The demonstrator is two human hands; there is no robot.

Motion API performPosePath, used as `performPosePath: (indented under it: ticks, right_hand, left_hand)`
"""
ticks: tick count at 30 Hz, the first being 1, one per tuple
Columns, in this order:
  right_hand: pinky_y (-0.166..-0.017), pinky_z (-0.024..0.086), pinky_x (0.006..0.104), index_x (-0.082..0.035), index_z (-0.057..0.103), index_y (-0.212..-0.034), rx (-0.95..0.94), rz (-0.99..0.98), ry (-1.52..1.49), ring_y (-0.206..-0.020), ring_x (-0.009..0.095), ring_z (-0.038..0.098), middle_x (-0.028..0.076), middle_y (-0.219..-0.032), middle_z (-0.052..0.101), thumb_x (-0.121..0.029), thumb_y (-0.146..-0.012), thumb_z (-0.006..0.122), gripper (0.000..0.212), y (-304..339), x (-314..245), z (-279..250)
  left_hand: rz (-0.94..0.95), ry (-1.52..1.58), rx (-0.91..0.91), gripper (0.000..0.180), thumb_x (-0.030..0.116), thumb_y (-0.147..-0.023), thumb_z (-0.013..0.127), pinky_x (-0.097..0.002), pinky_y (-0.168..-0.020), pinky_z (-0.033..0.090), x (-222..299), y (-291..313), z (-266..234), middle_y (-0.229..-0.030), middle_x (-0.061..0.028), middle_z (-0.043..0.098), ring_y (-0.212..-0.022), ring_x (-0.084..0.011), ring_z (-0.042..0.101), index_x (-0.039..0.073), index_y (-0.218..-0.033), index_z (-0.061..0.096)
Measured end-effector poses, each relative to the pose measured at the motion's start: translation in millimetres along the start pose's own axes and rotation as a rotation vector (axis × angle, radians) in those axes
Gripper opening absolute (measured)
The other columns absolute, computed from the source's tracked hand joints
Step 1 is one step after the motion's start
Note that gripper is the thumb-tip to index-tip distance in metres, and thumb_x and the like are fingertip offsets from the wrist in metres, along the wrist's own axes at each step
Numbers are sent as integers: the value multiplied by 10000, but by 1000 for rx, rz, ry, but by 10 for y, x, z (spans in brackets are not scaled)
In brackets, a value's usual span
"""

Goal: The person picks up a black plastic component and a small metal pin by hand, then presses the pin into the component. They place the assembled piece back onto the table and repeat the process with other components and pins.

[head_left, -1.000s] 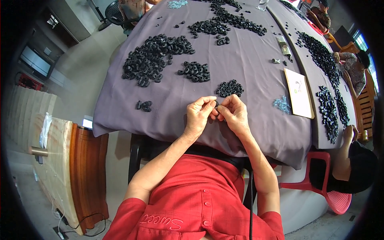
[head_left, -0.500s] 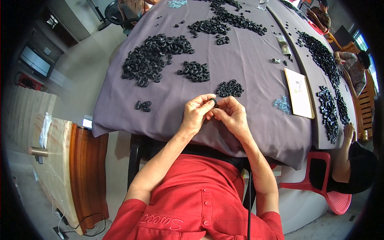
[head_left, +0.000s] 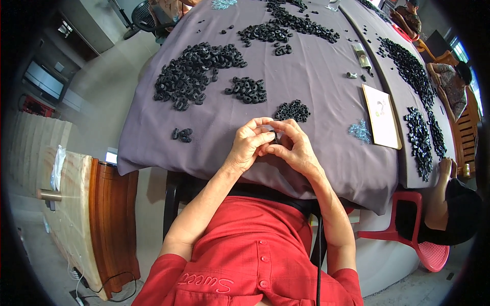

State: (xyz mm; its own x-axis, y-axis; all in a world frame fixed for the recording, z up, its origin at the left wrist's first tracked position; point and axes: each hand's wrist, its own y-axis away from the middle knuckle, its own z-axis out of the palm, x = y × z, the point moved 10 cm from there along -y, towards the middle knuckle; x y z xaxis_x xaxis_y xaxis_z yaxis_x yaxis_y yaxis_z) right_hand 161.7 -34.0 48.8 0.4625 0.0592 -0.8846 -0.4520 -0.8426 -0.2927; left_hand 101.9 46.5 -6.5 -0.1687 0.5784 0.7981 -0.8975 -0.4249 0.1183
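Observation:
Between the fingertips of both hands is a small black ring-shaped part point(head_left: 274, 136), mostly covered by the fingers. My left hand point(head_left: 250, 143) pinches it from the left, thumb and forefinger together. From the other side my right hand point(head_left: 293, 146) closes on the same part, its fingertips meeting those of the left. Both hands are held over the near edge of the grey cloth. Just beyond them lies a small pile of black rings point(head_left: 292, 110). Farther left are a pile of ridged black parts point(head_left: 247, 90) and a little cluster of them point(head_left: 182, 135).
A large heap of black parts point(head_left: 191, 71) spreads over the grey tablecloth point(head_left: 316, 71). To the right lie a bluish clear heap of small pieces point(head_left: 360, 131), a pale board point(head_left: 382, 116) and a tube point(head_left: 362, 56). Other people sit along the right side, near a red chair point(head_left: 393, 229).
My right fingers have curled further over the black part, and both hands have shifted slightly. The piles on the cloth look the same.

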Motion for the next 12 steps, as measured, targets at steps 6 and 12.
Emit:
performPosePath:
  ticks: [6, 12]
  right_hand:
    - [-582, 420, 248, -13, 600, -1074, -7, -34, -65, -647, 110, 457, 50, -935, 529, -168, -717, 747, 416, 9, 59, 40]
    - [-623, 448, 264, -17, 599, -1075, -3, -88, -59, -674, 131, 489, 61, -1000, 545, -173, -732, 734, 400, -4, -7, 39]
  left_hand:
    - [-38, 22, -15, 291, 33, -831, 589, -179, -447, 382, -47, -7, 15, -764, -14, 567, -528, -48, 477, 0, -1106, 497]
    - [-145, 144, -148, 488, 133, -845, 625, -175, -479, 409, -157, 4, 52, -878, -18, 598, -608, -62, 527, 21, -1277, 429]
